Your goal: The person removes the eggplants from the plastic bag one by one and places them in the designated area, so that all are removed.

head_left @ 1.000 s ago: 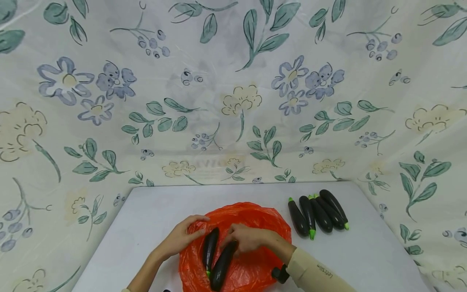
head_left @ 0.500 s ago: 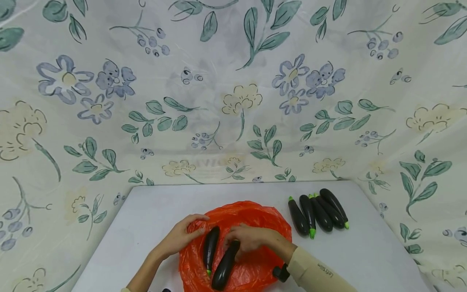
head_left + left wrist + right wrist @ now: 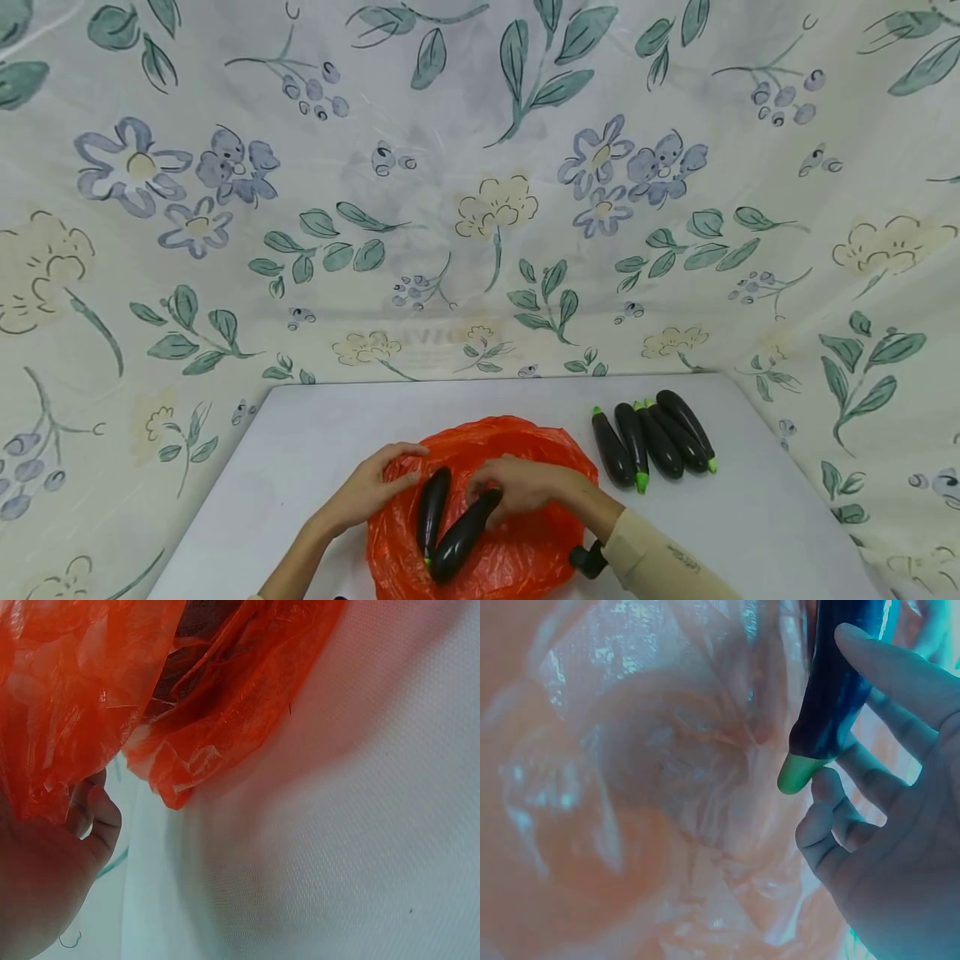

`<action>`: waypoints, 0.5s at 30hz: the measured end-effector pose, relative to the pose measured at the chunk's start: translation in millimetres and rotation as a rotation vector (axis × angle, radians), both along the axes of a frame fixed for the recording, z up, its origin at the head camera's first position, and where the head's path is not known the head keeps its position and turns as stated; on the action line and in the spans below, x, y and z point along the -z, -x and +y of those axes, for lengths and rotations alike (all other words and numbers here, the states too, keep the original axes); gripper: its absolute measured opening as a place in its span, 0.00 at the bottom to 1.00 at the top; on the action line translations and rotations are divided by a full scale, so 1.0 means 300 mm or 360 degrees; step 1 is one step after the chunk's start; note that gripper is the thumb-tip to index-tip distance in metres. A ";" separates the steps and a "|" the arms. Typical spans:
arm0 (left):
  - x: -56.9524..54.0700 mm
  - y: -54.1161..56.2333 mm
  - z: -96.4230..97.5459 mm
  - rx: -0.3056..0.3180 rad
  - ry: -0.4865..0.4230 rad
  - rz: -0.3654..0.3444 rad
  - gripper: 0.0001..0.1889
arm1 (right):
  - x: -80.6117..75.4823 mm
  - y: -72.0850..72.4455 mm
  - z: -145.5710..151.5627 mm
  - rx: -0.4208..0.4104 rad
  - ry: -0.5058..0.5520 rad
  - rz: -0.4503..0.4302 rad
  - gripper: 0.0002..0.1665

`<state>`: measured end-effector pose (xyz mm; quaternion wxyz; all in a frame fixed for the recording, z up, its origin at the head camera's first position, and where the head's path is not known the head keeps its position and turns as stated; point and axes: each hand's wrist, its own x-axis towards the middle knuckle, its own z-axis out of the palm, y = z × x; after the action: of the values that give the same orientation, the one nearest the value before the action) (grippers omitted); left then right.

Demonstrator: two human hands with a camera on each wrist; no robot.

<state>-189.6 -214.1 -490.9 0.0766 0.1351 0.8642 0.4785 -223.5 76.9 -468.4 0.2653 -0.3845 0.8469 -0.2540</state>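
Note:
A red plastic bag lies spread open on the table. In it, my right hand grips a dark eggplant by its upper end. The right wrist view shows the thumb and fingers around this eggplant, with its green stem tip below them. Left of it, a second eggplant lies on the bag, stem end toward me. My left hand holds the bag's left rim; in the left wrist view its curled fingers bear against the film.
Several more eggplants lie side by side on the white table, right of the bag. A black device sits at the right wrist. Behind the table hangs a flower-patterned cloth.
My right hand has shifted slightly right, and the gripped eggplant leans further right, its lower end drawn a little away from me. The left hand stays in place.

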 end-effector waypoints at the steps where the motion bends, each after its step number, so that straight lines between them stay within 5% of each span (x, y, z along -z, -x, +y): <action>1: 0.000 0.000 0.000 0.0002 -0.0002 0.0002 0.19 | 0.000 0.002 0.005 0.0010 0.0007 0.0000 0.21; 15: -0.001 0.005 -0.007 0.0014 -0.0027 -0.0043 0.19 | -0.067 0.020 0.075 0.0146 0.0148 0.0041 0.18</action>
<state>-191.1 -216.2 -490.5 0.0891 0.1330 0.8585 0.4873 -229.5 99.6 -448.4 0.2245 -0.3605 0.8542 -0.2999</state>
